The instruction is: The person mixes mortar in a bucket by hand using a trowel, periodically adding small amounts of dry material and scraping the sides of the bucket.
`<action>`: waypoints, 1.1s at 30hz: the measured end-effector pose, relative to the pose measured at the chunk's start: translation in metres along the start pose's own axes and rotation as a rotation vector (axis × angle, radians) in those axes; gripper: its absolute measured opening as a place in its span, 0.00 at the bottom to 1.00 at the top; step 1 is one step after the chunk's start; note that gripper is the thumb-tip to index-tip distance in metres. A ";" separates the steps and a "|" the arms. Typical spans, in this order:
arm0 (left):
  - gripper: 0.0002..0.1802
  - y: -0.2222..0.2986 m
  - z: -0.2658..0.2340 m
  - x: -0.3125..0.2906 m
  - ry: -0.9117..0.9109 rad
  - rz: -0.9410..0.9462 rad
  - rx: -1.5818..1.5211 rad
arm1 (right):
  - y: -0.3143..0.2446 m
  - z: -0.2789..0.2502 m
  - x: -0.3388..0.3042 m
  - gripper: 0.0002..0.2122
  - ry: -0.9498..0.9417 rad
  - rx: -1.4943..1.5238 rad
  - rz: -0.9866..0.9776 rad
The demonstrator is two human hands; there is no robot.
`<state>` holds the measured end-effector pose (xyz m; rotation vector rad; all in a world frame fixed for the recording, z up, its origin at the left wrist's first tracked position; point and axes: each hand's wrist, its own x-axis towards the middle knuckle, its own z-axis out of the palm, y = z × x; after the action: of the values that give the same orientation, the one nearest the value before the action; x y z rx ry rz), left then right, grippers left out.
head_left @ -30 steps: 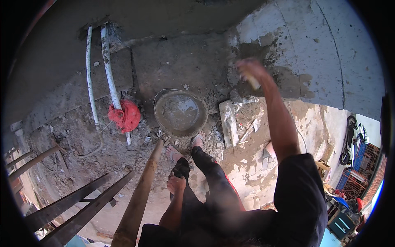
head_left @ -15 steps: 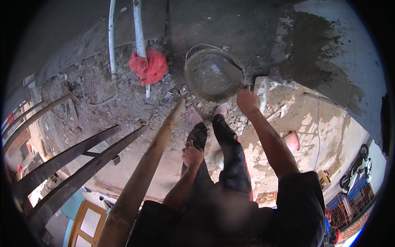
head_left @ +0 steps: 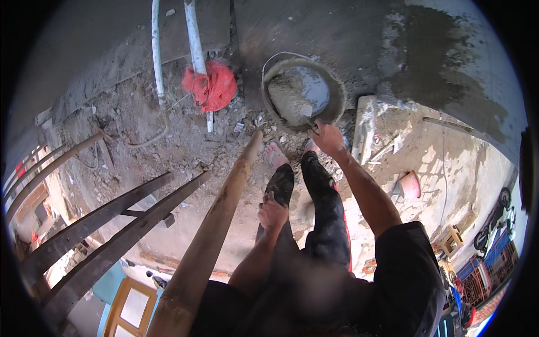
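A round bucket (head_left: 339, 90) with a thin wire handle stands in front of my feet. Grey wet mortar (head_left: 286, 94) is heaped on its left side, with pale liquid (head_left: 314, 92) on the right. My right hand (head_left: 328, 137) is closed at the near rim around what looks like a trowel; its mortar-coated blade (head_left: 303, 110) reaches into the bucket, while the fingers mostly cover the handle. My left hand (head_left: 273, 213) is curled closed in front of my left knee. Whatever it may hold is hidden.
A thick bamboo pole (head_left: 224, 208) slants up on my left, beside dark wooden beams (head_left: 112, 247). Red netting (head_left: 212, 87) wraps a white pipe (head_left: 195, 39). Rubble (head_left: 185, 149) covers the ground. To the right are a pale block (head_left: 366, 126) and a pink bucket (head_left: 410, 185).
My right hand has moved left along the bucket's near rim, bringing the tool into the mortar. The mortar heap and liquid now show more clearly. My left hand stays near the knee.
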<state>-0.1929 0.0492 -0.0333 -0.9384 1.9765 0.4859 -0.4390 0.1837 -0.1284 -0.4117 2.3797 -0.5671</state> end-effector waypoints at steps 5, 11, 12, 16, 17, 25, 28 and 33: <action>0.34 -0.004 -0.009 0.020 -0.091 0.029 -0.174 | -0.043 -0.101 -0.033 0.19 -0.009 -0.264 -0.033; 0.52 -0.075 0.056 0.071 -0.005 -0.058 -0.522 | -0.132 -0.253 -0.035 0.21 -0.067 0.403 -0.188; 0.53 -0.087 0.063 0.076 0.019 -0.053 -0.741 | -0.129 -0.282 -0.024 0.21 -0.227 0.556 -0.077; 0.52 -0.062 0.022 0.056 0.043 -0.046 -0.729 | -0.028 -0.400 0.043 0.21 -0.256 0.752 0.239; 0.52 -0.032 -0.009 0.038 -0.006 -0.061 -0.736 | 0.036 -0.429 0.067 0.17 -0.051 0.684 0.235; 0.51 -0.018 0.003 0.015 0.000 -0.019 -0.425 | -0.027 -0.362 -0.022 0.19 0.406 0.019 0.107; 0.51 0.005 -0.002 0.005 -0.101 -0.014 -0.302 | -0.048 -0.249 -0.046 0.18 0.092 -0.097 0.142; 0.48 0.003 -0.001 -0.010 -0.119 -0.139 -0.053 | 0.022 -0.057 -0.007 0.10 -0.081 -0.494 0.081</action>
<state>-0.1920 0.0545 -0.0250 -1.0479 1.7861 0.5059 -0.4750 0.2224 -0.0961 -0.5350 2.4291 0.0836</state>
